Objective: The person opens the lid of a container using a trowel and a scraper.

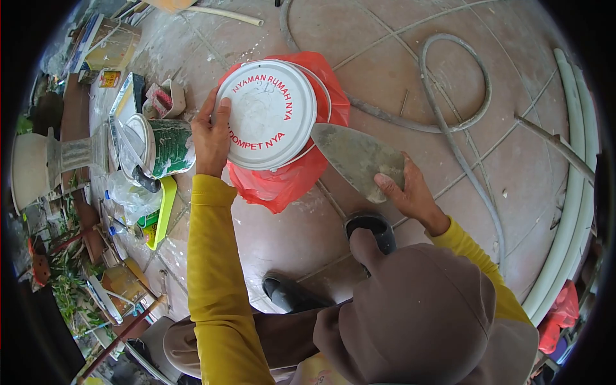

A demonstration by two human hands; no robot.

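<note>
A round white bucket point(273, 112) with red lettering on its lid and a thin wire handle stands on a red plastic bag point(269, 189). My left hand point(213, 135) grips the lid's left rim, the thumb lying on top. In my right hand point(410, 192) is a trowel point(356, 157) with a broad, pointed grey blade smeared with dried material. The blade's tip reaches the bucket's right edge; whether it touches cannot be told. The trowel's handle is hidden by my hand.
A green paint tin point(172, 149), a small tub point(165, 99) and a yellow-green tray point(163, 212) crowd the left side. A grey hose point(449, 125) loops over the tiled floor. Pale pipes point(574, 186) line the right edge. Dark boots point(292, 292) stand close by.
</note>
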